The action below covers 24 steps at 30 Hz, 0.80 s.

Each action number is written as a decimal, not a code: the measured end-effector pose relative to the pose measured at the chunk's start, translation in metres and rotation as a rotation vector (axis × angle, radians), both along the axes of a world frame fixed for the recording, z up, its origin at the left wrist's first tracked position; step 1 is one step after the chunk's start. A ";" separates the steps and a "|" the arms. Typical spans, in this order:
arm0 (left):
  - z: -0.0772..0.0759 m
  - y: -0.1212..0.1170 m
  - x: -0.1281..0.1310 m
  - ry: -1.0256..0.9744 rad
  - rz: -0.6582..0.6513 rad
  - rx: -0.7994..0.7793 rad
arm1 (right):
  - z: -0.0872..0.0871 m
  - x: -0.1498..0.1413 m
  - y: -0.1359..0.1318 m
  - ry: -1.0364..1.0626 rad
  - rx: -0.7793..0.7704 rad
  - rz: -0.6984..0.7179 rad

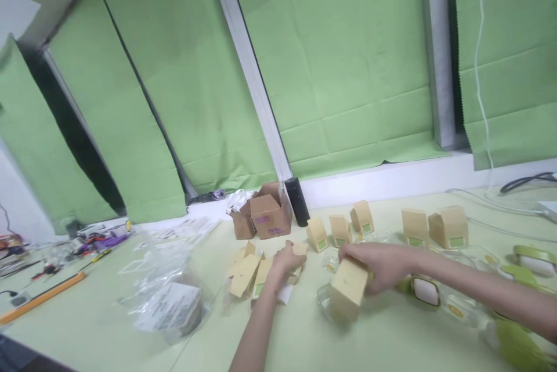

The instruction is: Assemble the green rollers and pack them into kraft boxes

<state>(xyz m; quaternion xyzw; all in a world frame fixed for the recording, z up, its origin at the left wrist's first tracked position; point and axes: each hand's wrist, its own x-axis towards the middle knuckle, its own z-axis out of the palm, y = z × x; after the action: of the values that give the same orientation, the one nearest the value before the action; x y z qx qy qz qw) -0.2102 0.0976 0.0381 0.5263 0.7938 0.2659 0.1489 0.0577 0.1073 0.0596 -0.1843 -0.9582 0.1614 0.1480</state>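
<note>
Right hand: fingers grasping a tan box over the counter, nearer than the upright boxes. Left hand: at the flat cartons; whether its fingers grip cannot be told.

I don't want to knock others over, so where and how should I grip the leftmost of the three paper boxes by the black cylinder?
Probably pinch its narrow top, coming from above: the leftmost paper box stands upright and tapers upward, while the middle box stands close on its right.
</note>
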 end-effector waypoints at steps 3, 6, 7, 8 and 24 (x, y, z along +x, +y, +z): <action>0.013 -0.009 -0.001 -0.156 0.027 0.194 | 0.029 -0.011 0.006 0.102 0.029 -0.118; 0.033 -0.035 -0.010 -0.274 0.129 0.465 | 0.040 -0.040 0.019 0.138 0.141 -0.224; 0.038 -0.049 -0.014 -0.305 0.181 0.553 | 0.040 -0.054 0.022 0.125 0.175 -0.240; 0.041 -0.066 -0.017 -0.339 0.240 0.635 | 0.038 -0.068 0.025 0.102 0.206 -0.244; 0.009 -0.166 0.050 -1.345 0.328 0.649 | 0.013 -0.110 -0.008 0.122 0.289 -0.051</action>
<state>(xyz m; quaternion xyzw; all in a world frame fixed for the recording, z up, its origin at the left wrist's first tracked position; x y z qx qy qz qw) -0.1607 -0.0685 0.0474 0.1440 0.4821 0.7677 0.3967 -0.0528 0.0994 0.0730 -0.1751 -0.9556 0.0290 0.2351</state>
